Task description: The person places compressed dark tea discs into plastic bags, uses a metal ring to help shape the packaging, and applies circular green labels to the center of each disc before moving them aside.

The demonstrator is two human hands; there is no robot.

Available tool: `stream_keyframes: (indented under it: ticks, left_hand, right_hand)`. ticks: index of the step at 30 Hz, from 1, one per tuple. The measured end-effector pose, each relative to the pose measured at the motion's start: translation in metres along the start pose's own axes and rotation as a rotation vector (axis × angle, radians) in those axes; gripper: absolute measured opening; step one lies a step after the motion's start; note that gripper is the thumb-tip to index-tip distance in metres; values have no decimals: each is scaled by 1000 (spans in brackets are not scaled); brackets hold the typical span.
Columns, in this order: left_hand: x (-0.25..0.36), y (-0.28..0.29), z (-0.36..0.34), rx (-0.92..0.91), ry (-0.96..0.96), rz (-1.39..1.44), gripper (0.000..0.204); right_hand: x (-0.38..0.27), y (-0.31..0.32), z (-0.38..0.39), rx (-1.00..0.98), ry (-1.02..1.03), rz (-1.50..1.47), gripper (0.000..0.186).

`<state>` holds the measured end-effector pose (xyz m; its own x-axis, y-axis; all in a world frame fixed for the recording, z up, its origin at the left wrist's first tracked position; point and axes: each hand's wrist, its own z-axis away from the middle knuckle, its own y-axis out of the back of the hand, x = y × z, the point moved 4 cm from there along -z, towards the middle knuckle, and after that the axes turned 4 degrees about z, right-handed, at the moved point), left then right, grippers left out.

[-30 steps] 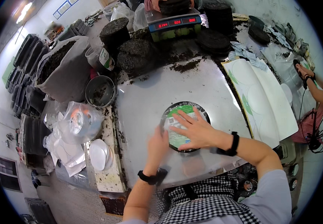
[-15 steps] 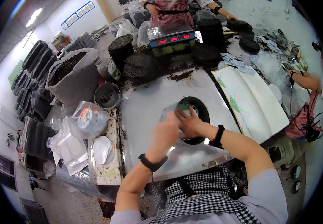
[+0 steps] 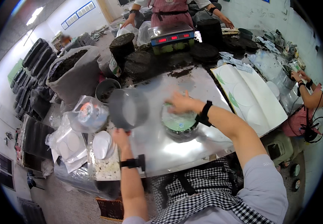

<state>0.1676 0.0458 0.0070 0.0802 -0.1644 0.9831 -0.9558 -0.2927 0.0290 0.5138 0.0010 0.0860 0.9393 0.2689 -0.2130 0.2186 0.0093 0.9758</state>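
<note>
My left hand point(image 3: 121, 139) grips the lower edge of a grey open-ended ring point(image 3: 114, 108), wide like a short pipe. It is held tilted over the left part of the shiny metal sheet point(image 3: 150, 156). Motion blurs both hand and ring. On the sheet, to the right, sits a round dark block point(image 3: 182, 135) with a pale green round label on top and what looks like clear film around it. Over the block's far edge, my right hand point(image 3: 183, 102) has its fingers spread, blurred; whether they touch the label I cannot tell.
Left stand a metal pot point(image 3: 107, 90), a bagged roll point(image 3: 88, 114) and white discs point(image 3: 102, 145). Behind are a scale point(image 3: 171, 35) and dark round blocks point(image 3: 141, 65). Printed sheets point(image 3: 254, 97) lie right. Co-workers stand across the table and at the right.
The grey ring has come off around the labelled block and moved left with my left hand. My right hand has risen slightly. The co-worker across has let go of a dark disc.
</note>
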Motion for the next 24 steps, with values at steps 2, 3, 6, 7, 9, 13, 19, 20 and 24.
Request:
stream_keyframes:
  ticks: [2, 3, 6, 7, 9, 13, 19, 20, 24]
  left_hand:
    - [-19, -29, 16, -132, 73, -32, 25]
    - [-11, -31, 36, -178, 127, 11, 25]
    - [21, 0, 82, -584, -28, -393, 26]
    - [34, 8, 102, -778, -165, -588, 29]
    - [45, 16, 133, -973, -492, -604, 33]
    - [26, 3, 140, -1158, -409, -830, 37]
    - [40, -20, 134, -1231, -429, -805, 30]
    - [39, -14, 140, -1194, -436, -779, 27]
    - [24, -9, 146, -1107, -305, -821, 20]
  right_hand:
    - [8, -24, 16, -252, 6, -2, 65]
    - [4, -21, 34, -381, 53, -62, 65]
    - [4, -16, 146, -819, 129, 18, 62]
    - [28, -28, 204, -881, 262, -185, 60]
    - [49, -25, 313, -609, 585, -308, 51]
    - [42, 36, 262, -900, -118, -228, 48]
    - [1, 3, 71, 82, 137, 91, 67]
    - [-5, -25, 54, 157, 218, 138, 49]
    - [-12, -66, 23, 78, 130, 125, 27]
